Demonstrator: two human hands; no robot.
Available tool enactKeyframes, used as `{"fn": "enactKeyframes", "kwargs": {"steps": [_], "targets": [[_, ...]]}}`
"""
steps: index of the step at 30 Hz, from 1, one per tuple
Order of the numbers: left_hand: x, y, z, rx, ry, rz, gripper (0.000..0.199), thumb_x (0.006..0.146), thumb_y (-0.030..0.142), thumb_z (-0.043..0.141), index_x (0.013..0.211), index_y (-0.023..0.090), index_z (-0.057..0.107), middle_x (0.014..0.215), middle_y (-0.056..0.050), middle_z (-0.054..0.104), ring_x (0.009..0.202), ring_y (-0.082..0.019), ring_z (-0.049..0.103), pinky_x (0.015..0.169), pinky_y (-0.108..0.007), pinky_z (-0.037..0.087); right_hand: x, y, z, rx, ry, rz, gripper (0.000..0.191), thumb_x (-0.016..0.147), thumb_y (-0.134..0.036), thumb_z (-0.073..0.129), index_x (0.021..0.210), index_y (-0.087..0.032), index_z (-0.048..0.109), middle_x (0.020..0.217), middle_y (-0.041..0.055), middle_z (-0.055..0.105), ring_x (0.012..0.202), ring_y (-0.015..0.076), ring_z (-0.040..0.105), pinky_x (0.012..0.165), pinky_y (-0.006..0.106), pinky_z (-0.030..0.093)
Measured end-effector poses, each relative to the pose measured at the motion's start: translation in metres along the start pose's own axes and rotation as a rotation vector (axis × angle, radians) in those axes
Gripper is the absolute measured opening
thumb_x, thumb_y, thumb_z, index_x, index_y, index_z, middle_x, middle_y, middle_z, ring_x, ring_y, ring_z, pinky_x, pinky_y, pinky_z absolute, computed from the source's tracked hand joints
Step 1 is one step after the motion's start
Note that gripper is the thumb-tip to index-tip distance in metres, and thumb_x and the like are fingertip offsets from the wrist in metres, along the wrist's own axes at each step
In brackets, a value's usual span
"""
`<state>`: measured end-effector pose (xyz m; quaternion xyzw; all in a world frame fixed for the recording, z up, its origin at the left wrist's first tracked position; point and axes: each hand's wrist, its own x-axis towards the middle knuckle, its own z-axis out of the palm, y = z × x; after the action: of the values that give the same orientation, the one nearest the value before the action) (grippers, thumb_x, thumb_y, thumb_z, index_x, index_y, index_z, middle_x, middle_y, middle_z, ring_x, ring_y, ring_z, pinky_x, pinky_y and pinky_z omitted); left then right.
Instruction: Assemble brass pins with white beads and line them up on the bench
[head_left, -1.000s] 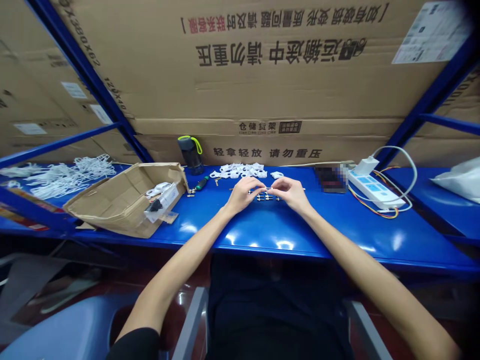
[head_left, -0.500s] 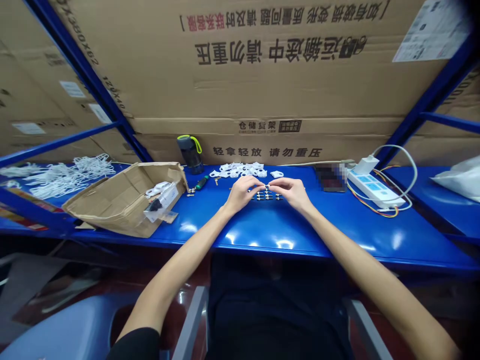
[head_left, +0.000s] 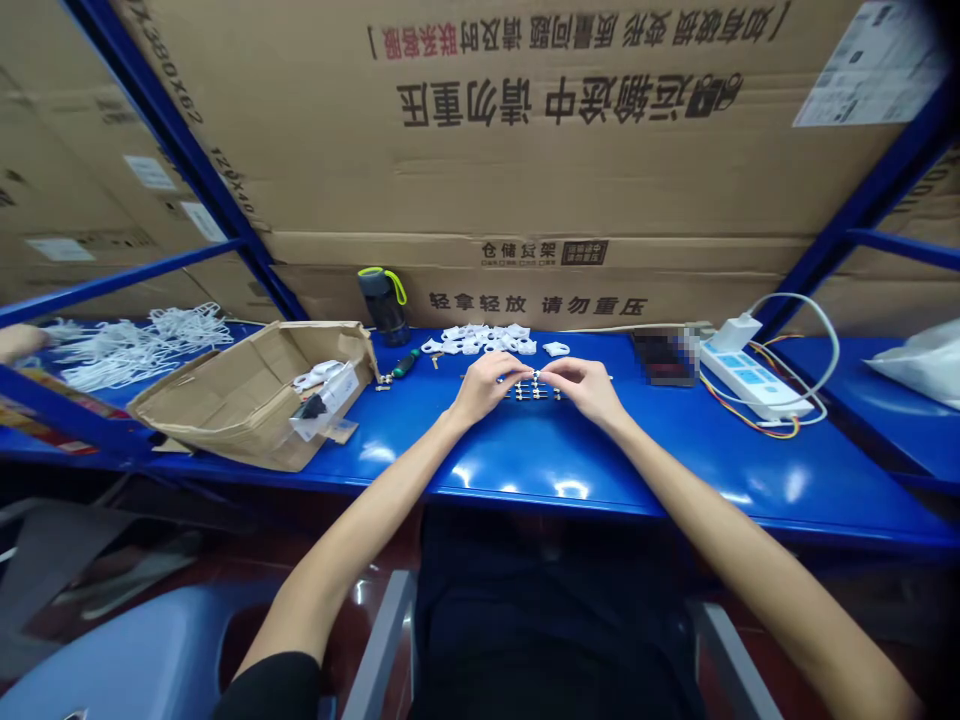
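Observation:
Over the blue tabletop, my left hand (head_left: pixel 480 386) and my right hand (head_left: pixel 586 388) almost meet, both closed in a pinch. A tiny dark-and-white part (head_left: pixel 536 374) sits between their fingertips; it is too small to name. Just below the fingers lie small brass-coloured metal pieces (head_left: pixel 534 393) in short rows, partly covered by the hands. Behind them spreads a cluster of white plastic pieces (head_left: pixel 480 340), with a single white piece (head_left: pixel 556 349) apart on the right.
To the left stand an open cardboard box (head_left: pixel 225 420), a green-handled screwdriver (head_left: pixel 406 363) and a dark bottle (head_left: pixel 386 308). A white power strip (head_left: pixel 754 378) with cables and a dark flat object (head_left: pixel 664 358) lie right. White cords (head_left: pixel 150 345) heap at far left, by another person's hand (head_left: pixel 19 343).
Another person's hand has come into view at the far left edge, by the white cords. My own hands keep their pinch in nearly the same place; the view has shifted slightly.

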<state>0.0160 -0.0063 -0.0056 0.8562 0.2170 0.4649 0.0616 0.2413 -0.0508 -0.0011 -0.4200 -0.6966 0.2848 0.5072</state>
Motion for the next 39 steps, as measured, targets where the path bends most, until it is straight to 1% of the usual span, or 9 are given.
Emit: {"fn": "enactKeyframes", "kwargs": {"steps": [7, 17, 22, 27, 31, 39], "targets": [[-0.0009, 0.0005, 0.0001, -0.035, -0.029, 0.008, 0.025, 0.102, 0.042, 0.063, 0.097, 0.020, 0.076, 0.090, -0.005, 0.075, 0.083, -0.018, 0.068, 0.082, -0.034, 0.054, -0.0017, -0.0033, 0.0010, -0.039, -0.041, -0.028, 0.036, 0.089, -0.057, 0.072, 0.090, -0.022, 0.081, 0.093, 0.0059, 0.080, 0.085, 0.0246, 0.072, 0.078, 0.035, 0.055], [-0.0013, 0.0009, -0.0001, -0.040, -0.039, 0.028, 0.025, 0.102, 0.038, 0.062, 0.099, 0.017, 0.075, 0.091, -0.006, 0.074, 0.084, -0.018, 0.067, 0.080, -0.033, 0.053, -0.0025, -0.0047, 0.0010, -0.047, -0.051, -0.033, 0.032, 0.091, -0.052, 0.072, 0.092, -0.022, 0.081, 0.094, 0.0055, 0.080, 0.086, 0.0243, 0.072, 0.078, 0.035, 0.055], [-0.0017, 0.0015, -0.0002, -0.010, -0.051, -0.004, 0.026, 0.103, 0.041, 0.061, 0.099, 0.019, 0.075, 0.092, -0.005, 0.075, 0.086, -0.019, 0.068, 0.082, -0.034, 0.054, -0.0028, -0.0045, 0.0015, -0.057, -0.050, -0.033, 0.033, 0.091, -0.053, 0.071, 0.092, -0.021, 0.081, 0.095, 0.0061, 0.081, 0.086, 0.0246, 0.073, 0.079, 0.035, 0.056], [-0.0008, 0.0018, -0.0002, 0.028, -0.066, 0.007, 0.025, 0.103, 0.040, 0.061, 0.100, 0.020, 0.075, 0.093, -0.005, 0.076, 0.088, -0.019, 0.068, 0.085, -0.035, 0.053, -0.0028, -0.0061, 0.0010, -0.077, -0.054, -0.039, 0.032, 0.092, -0.052, 0.070, 0.093, -0.021, 0.081, 0.095, 0.0056, 0.081, 0.086, 0.0241, 0.073, 0.080, 0.035, 0.056], [0.0001, 0.0033, 0.0002, 0.073, -0.093, 0.007, 0.025, 0.104, 0.040, 0.059, 0.101, 0.021, 0.074, 0.095, -0.005, 0.077, 0.090, -0.019, 0.069, 0.086, -0.036, 0.052, -0.0020, -0.0059, -0.0013, -0.151, -0.057, -0.073, 0.030, 0.094, -0.049, 0.067, 0.093, -0.022, 0.081, 0.095, 0.0053, 0.081, 0.085, 0.0235, 0.073, 0.080, 0.034, 0.055], [0.0017, 0.0058, -0.0018, 0.155, -0.099, 0.003, 0.025, 0.105, 0.040, 0.058, 0.101, 0.021, 0.074, 0.096, -0.004, 0.077, 0.092, -0.019, 0.069, 0.085, -0.036, 0.049, -0.0005, -0.0033, -0.0050, -0.266, -0.030, -0.100, 0.026, 0.094, -0.045, 0.068, 0.091, -0.022, 0.080, 0.094, 0.0050, 0.081, 0.082, 0.0229, 0.072, 0.078, 0.034, 0.054]]}}
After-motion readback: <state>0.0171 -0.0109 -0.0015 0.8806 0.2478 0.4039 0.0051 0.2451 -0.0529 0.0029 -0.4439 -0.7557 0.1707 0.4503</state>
